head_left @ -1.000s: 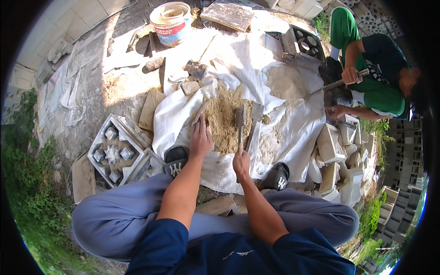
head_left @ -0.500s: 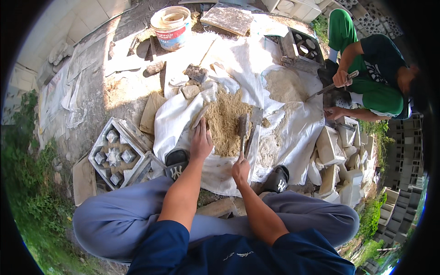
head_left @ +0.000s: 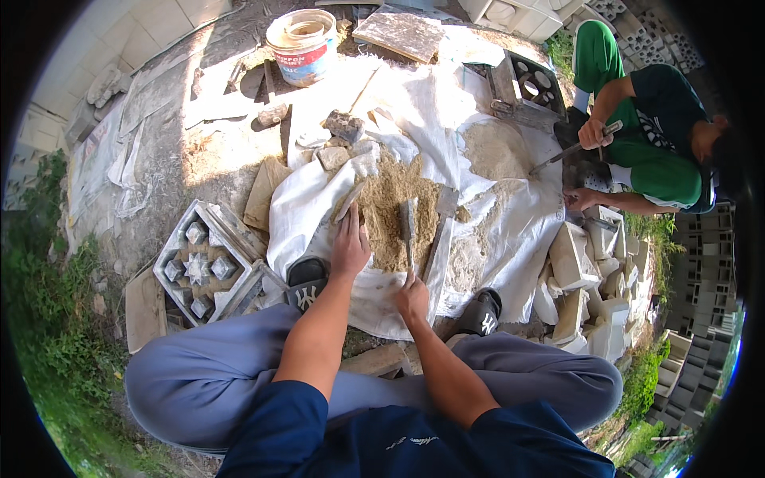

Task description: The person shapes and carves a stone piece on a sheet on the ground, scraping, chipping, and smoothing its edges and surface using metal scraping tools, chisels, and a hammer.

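Note:
In front of me, a heap of damp tan sand (head_left: 390,199) lies on a white sheet (head_left: 358,299). My right hand (head_left: 413,301) is closed round the handle of a trowel (head_left: 408,223), whose narrow grey blade rests in the sand. My left hand (head_left: 349,245) grips the near end of a thin, pale flat board (head_left: 348,201) at the heap's left edge; its fingers are pressed together. A narrow strip (head_left: 438,251) lies along the right edge, with a flat grey piece (head_left: 447,201) at its far end.
A patterned mould (head_left: 199,267) sits left of my foot. Stones (head_left: 344,126) and a paint bucket (head_left: 301,49) stand beyond the sand. At right, a co-worker in green trousers (head_left: 596,60) holds a long tool (head_left: 570,153) over another sand pile (head_left: 498,150), near broken blocks (head_left: 572,255).
My right hand and the trowel have shifted slightly left, and the blade has moved from the heap's right side toward its middle. My left hand stays in place.

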A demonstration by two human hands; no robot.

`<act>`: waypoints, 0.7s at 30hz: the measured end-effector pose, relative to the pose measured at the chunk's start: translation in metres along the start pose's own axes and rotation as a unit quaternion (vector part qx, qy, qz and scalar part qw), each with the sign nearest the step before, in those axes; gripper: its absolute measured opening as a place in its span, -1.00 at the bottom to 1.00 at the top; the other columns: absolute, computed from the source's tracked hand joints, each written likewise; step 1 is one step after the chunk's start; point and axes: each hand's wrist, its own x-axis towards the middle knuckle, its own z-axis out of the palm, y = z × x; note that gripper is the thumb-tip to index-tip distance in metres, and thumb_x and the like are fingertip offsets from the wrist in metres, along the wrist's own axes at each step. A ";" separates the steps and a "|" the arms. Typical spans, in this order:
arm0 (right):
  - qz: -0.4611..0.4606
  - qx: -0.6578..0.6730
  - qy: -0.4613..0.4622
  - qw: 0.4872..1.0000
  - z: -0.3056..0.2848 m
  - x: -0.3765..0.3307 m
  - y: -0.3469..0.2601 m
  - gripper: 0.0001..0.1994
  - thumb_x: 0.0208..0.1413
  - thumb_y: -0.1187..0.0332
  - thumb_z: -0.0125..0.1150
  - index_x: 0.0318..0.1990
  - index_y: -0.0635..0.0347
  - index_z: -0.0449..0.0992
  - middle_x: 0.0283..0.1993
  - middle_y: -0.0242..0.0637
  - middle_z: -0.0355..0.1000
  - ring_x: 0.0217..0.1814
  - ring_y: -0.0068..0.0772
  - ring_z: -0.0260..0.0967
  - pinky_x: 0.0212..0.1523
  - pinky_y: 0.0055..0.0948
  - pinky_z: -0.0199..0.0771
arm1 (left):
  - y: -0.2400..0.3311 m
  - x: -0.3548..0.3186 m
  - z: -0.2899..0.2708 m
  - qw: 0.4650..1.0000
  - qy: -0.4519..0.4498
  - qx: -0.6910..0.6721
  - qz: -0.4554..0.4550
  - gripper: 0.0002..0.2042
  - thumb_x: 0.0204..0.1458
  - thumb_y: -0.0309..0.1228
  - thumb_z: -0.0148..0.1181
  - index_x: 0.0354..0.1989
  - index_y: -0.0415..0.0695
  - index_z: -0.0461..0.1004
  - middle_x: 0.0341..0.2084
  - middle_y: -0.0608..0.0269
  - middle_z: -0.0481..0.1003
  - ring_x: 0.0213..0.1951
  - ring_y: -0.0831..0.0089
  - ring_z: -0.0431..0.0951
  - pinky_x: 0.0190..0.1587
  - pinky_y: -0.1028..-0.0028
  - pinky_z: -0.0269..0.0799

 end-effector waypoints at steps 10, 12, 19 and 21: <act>-0.202 0.259 0.113 0.938 -0.045 0.016 -0.059 -0.45 0.43 0.03 -0.25 -0.44 0.38 0.32 -0.65 -0.01 0.15 -0.61 0.09 0.11 -0.52 -0.14 0.08 | -0.002 0.002 0.001 0.999 0.002 -0.043 -0.005 -0.43 0.23 -0.42 -0.12 0.43 -0.28 0.06 0.27 -0.22 0.29 0.30 -0.18 0.26 0.37 0.03 0.08; -0.219 0.210 0.111 0.946 -0.031 0.017 -0.037 -0.47 0.43 0.05 -0.25 -0.43 0.37 0.32 -0.64 0.01 0.16 -0.60 0.13 0.12 -0.51 -0.11 0.09 | -0.002 0.002 0.002 0.999 0.002 -0.052 0.000 -0.43 0.23 -0.41 -0.12 0.43 -0.28 0.06 0.28 -0.21 0.28 0.30 -0.17 0.25 0.37 0.04 0.08; -0.002 -0.008 -0.046 0.999 -0.014 0.013 -0.010 -0.37 0.40 -0.08 -0.24 -0.28 0.37 0.56 -0.32 0.38 0.45 -0.17 0.44 0.42 -0.15 0.17 0.34 | 0.001 -0.001 0.001 0.999 -0.013 -0.026 -0.024 -0.44 0.26 -0.40 -0.11 0.44 -0.25 0.06 0.29 -0.19 0.27 0.29 -0.18 0.27 0.36 0.06 0.11; -0.026 0.009 -0.024 0.999 -0.021 0.015 -0.023 -0.38 0.41 -0.05 -0.22 -0.33 0.39 0.55 -0.41 0.31 0.46 -0.33 0.33 0.43 -0.25 0.09 0.34 | 0.002 0.000 -0.001 0.999 -0.009 -0.033 -0.020 -0.44 0.25 -0.40 -0.11 0.43 -0.25 0.07 0.29 -0.19 0.27 0.29 -0.17 0.27 0.35 0.08 0.14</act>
